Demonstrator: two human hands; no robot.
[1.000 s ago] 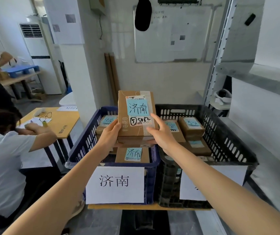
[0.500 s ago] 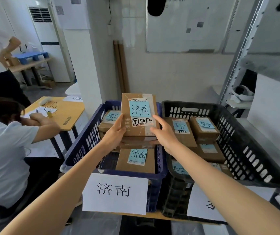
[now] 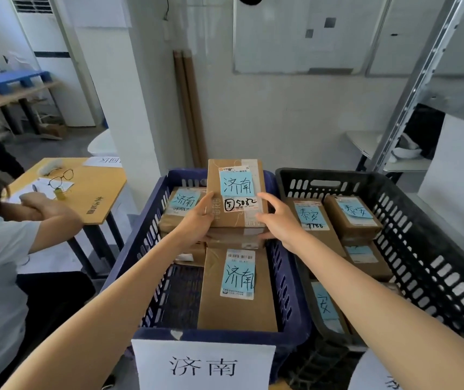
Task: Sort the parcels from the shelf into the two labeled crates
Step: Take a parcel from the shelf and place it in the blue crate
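White wall backed the blue crate (image 3: 146,237); just above its stacked parcels (image 3: 239,311), left hand (image 3: 197,220) and right hand (image 3: 281,223) clasped the 济南-labelled parcel (image 3: 237,218) by opposite edges, likely keeping it level for stacking.

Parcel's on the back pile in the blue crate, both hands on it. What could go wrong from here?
1. The held parcel lies on a tall stack at the back of the blue crate. Once let go, it may slide off, perhaps into the neighbouring black crate, whose parcels carry a different label.
2. The left hand and right hand grip its side edges. Withdrawing them unevenly could drag it askew.
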